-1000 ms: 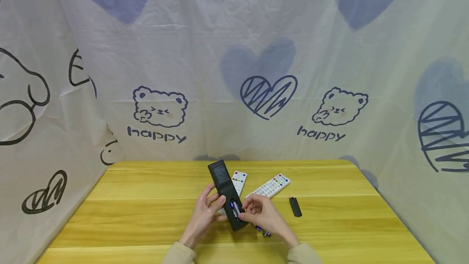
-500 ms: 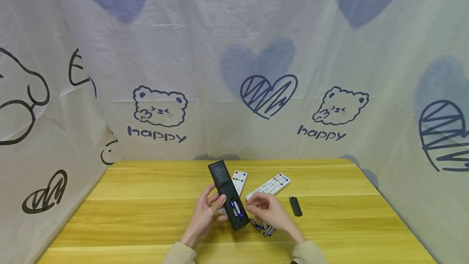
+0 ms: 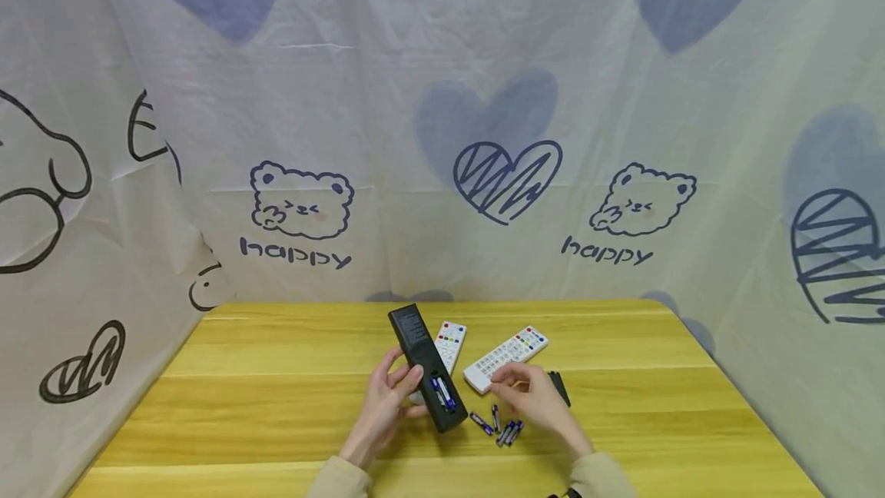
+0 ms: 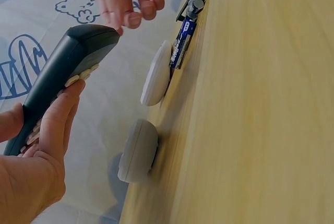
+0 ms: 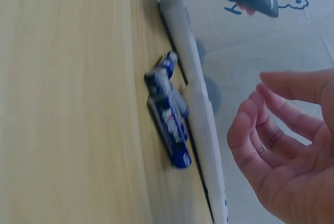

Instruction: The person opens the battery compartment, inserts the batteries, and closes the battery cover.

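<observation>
My left hand [image 3: 385, 398] grips a black remote control [image 3: 415, 336], its back turned up and its battery compartment uncovered. Blue and silver batteries [image 3: 443, 393] lie inside that compartment. In the left wrist view the thumb is on one side of the remote [image 4: 49, 85] and the fingers are against its button side. Off to the remote's right, my right hand [image 3: 539, 400] hovers with loosely bent fingers and nothing between them, as the right wrist view also shows. Several loose batteries [image 3: 482, 423] lie on the table below it. The black battery cover [image 3: 559, 388] is partly hidden behind this hand.
Two white remotes lie button side up on the wooden table [image 3: 276, 406]: one white remote [image 3: 452, 342] partly behind the black one, another white remote [image 3: 508, 357] slanting behind my right hand. A printed cloth [image 3: 401, 175] hangs behind the table.
My right hand has left the battery compartment and moved right, uncovering the batteries in it and the loose ones on the table. The left hand and black remote have shifted only slightly.
</observation>
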Tool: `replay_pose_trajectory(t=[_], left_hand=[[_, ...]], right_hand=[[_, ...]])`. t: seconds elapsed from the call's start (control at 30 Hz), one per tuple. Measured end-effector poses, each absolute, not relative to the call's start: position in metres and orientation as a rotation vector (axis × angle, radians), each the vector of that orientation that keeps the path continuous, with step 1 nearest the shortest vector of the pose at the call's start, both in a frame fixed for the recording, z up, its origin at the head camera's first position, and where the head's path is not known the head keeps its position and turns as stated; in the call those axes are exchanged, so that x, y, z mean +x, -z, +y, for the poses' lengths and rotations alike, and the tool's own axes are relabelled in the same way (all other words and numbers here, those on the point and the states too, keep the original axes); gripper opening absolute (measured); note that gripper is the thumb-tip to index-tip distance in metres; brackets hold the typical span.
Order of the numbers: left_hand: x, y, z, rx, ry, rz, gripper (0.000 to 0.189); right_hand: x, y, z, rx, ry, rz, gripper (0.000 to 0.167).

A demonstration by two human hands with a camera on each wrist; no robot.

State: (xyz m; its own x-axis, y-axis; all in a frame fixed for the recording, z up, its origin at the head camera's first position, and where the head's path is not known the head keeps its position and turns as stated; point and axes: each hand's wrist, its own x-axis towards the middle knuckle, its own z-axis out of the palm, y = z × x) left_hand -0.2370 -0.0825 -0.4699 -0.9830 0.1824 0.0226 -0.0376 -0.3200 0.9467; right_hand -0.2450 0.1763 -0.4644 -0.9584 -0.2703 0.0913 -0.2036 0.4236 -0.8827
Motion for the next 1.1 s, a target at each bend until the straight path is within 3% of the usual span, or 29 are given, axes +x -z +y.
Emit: replay_pose_trajectory(t=[0.5, 1.1], left_hand=[[-0.238, 0.471, -0.086, 0.133, -2.475, 1.716, 0.054], [-0.238, 0.466, -0.096, 0.114, -2.489, 1.69, 0.056]], right_hand=[[-0.245, 0.467, 0.188, -0.218, 1.44, 2.87, 0.014], [-0.252, 0.473, 0.214, 0.032, 0.895, 3.065, 0.04]])
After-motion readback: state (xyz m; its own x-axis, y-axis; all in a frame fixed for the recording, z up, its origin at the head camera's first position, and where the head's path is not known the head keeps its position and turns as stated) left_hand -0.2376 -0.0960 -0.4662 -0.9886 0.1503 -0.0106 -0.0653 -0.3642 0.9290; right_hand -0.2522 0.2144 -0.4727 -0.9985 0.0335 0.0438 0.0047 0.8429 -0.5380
